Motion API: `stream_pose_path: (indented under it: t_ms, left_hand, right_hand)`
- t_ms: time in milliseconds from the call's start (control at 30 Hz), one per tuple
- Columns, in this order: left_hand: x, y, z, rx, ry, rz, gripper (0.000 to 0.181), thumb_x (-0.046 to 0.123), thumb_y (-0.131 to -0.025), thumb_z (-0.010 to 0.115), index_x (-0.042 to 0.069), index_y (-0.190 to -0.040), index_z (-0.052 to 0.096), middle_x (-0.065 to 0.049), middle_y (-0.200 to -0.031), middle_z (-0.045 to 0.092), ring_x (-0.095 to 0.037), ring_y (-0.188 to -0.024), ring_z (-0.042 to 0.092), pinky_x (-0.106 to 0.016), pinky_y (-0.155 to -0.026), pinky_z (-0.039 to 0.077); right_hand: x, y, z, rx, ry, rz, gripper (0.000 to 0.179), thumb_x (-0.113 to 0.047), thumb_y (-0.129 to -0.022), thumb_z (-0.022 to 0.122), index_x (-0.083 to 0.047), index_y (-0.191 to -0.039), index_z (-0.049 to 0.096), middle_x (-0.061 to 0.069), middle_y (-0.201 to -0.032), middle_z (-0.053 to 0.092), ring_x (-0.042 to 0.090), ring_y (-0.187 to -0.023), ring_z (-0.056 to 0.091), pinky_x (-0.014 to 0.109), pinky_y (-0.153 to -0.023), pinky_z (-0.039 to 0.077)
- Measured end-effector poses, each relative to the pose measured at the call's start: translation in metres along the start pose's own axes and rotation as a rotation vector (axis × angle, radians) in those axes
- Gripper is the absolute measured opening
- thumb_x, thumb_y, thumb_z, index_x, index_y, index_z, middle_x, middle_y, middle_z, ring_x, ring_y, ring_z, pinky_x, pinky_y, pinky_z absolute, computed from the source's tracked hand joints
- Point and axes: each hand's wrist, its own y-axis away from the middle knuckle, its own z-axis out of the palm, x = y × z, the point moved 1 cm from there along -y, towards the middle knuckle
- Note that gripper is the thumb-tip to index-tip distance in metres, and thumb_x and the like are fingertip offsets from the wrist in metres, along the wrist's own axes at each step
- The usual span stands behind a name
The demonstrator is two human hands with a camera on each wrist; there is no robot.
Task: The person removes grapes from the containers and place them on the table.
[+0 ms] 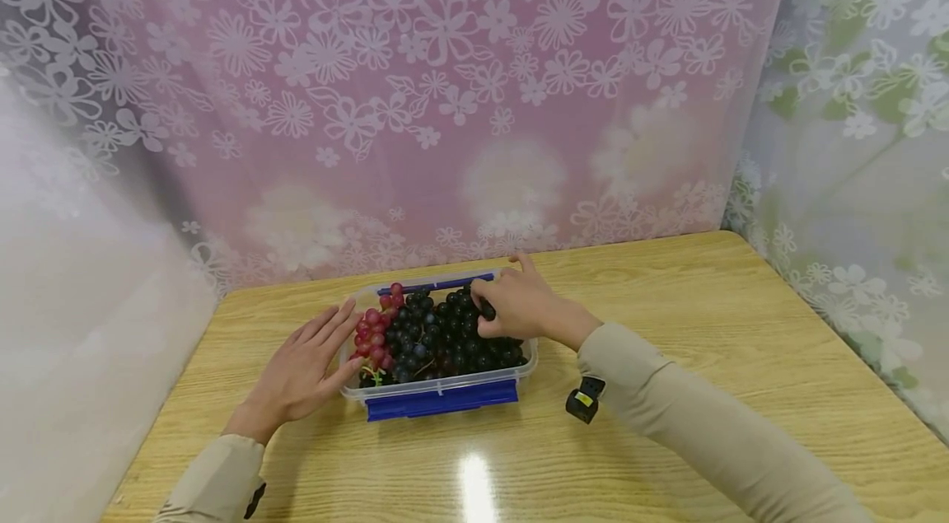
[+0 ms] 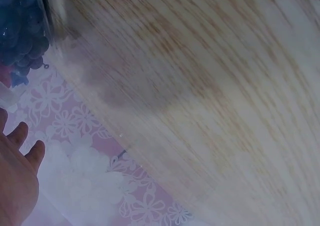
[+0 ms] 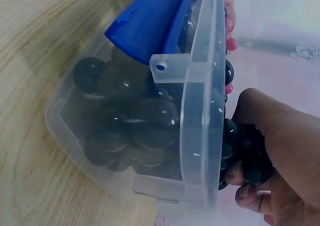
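A clear plastic container point(image 1: 535, 358) with blue clip latches point(image 1: 443, 401) stands on the table, filled with grapes. Red grapes point(image 1: 373, 338) lie at its left end, and dark bunches of black grapes point(image 1: 460, 333) fill the middle and right. My right hand point(image 1: 522, 301) reaches over the right end. In the right wrist view, its thumb and fingers pinch black grapes point(image 3: 257, 166) just above the rim. With fingers extended, my left hand point(image 1: 300, 366) lies against the container's left side, beside the red grapes. Only part of that hand point(image 2: 17, 176) shows in the left wrist view.
The wooden table point(image 1: 667, 317) extends around the container on all sides. Behind it hangs a pink flowered curtain point(image 1: 445, 95), with a pale flowered one point(image 1: 875, 177) at the right. A small black device point(image 1: 583, 401) is on the right wrist.
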Motion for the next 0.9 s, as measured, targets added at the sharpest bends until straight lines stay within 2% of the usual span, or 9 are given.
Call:
stream_pose_path:
  t_ms: [267, 500, 633, 900]
  left_hand:
    - [-0.001, 0.0, 0.0, 0.015, -0.012, 0.01, 0.069, 0.05, -0.096, 0.047, 0.013, -0.152, 0.03, -0.003, -0.157, 0.02, -0.031, -0.14, 0.024, -0.055, -0.108, 0.024]
    - [0.0, -0.001, -0.001, 0.026, -0.02, 0.009, 0.068, 0.049, -0.096, 0.048, 0.011, -0.151, 0.033, -0.004, -0.157, 0.022, -0.033, -0.14, 0.024, -0.057, -0.106, 0.026]
    - [0.0, 0.0, -0.001, 0.013, -0.019, -0.002, 0.068, 0.05, -0.096, 0.047, 0.013, -0.151, 0.031, -0.003, -0.157, 0.02, -0.032, -0.14, 0.022, -0.057, -0.107, 0.025]
    - [0.002, 0.0, -0.001, -0.011, -0.007, -0.011, 0.069, 0.051, -0.097, 0.046, 0.013, -0.151, 0.03, -0.004, -0.158, 0.019, -0.031, -0.141, 0.021, -0.056, -0.108, 0.024]
  right_hand:
    - [-0.001, -0.002, -0.009, 0.113, 0.003, -0.022, 0.011, -0.038, -0.088, 0.058, -0.028, -0.091, 0.056, -0.015, -0.054, 0.046, 0.016, -0.072, 0.05, 0.052, -0.1, 0.023]
    - [-0.003, -0.008, -0.04, 0.279, -0.004, -0.05, 0.013, -0.038, -0.087, 0.059, -0.027, -0.094, 0.062, -0.015, -0.066, 0.057, 0.017, -0.079, 0.052, 0.055, -0.103, 0.02]
    - [0.0, -0.008, -0.053, 0.297, 0.006, -0.035, 0.016, -0.039, -0.089, 0.057, -0.026, -0.096, 0.064, -0.013, -0.071, 0.061, 0.017, -0.079, 0.051, 0.055, -0.103, 0.018]
    - [0.016, -0.001, -0.072, 0.351, -0.047, -0.008, 0.02, -0.037, -0.088, 0.06, -0.022, -0.102, 0.062, -0.01, -0.077, 0.064, 0.02, -0.084, 0.052, 0.056, -0.104, 0.017]
